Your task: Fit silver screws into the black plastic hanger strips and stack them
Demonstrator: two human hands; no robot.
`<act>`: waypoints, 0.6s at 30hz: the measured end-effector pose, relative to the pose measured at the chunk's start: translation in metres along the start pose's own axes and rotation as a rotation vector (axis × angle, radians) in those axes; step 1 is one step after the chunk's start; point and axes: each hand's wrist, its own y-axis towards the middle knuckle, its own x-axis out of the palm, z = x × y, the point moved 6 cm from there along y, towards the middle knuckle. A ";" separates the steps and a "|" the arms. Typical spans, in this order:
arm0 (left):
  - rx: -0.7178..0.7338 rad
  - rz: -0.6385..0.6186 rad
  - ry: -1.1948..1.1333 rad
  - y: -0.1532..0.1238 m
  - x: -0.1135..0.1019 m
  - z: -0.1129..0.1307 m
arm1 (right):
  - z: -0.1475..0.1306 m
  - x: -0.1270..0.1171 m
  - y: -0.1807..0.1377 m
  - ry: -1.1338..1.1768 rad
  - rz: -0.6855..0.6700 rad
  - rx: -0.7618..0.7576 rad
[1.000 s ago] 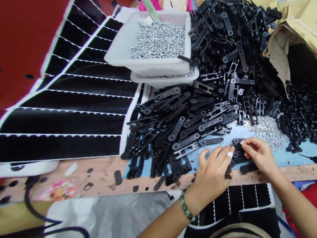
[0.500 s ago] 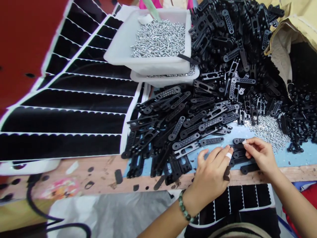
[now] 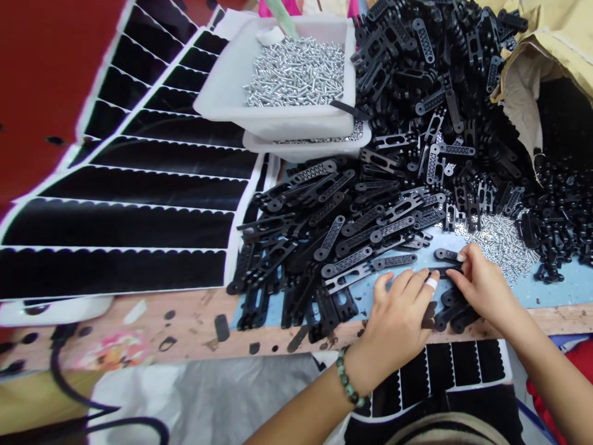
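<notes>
My left hand, with a green bead bracelet and white tape on one finger, lies at the table's front edge. Its fingers are close together and reach toward a short row of black plastic strips. A small black pad sticks out beside its thumb and seems pinched there. My right hand is just to the right, and its fingertips pinch one black plastic strip on the blue mat. A further strip lies just beyond its fingers.
A big heap of black plastic links fills the middle and back right. Two stacked white trays hold silver screws, and loose screws lie on the right. Sheets of black scalloped stickers cover the left, with another sheet near my lap.
My right hand has moved up and slightly left along the strips, now pinching one further from the edge. The left hand shifted a little upward with it.
</notes>
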 end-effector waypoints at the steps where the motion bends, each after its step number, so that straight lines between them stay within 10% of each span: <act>1: -0.006 -0.019 -0.022 0.002 -0.002 0.000 | -0.003 -0.004 0.000 -0.054 0.022 -0.027; 9: 0.018 -0.093 -0.375 0.011 -0.007 0.007 | -0.065 -0.011 -0.027 0.211 -0.125 -0.628; 14: -0.080 0.165 -0.451 0.012 -0.020 -0.001 | -0.037 -0.028 -0.024 0.367 0.027 -0.380; 18: -0.007 0.063 -0.119 0.023 -0.010 0.002 | 0.007 -0.026 -0.009 0.556 0.115 0.010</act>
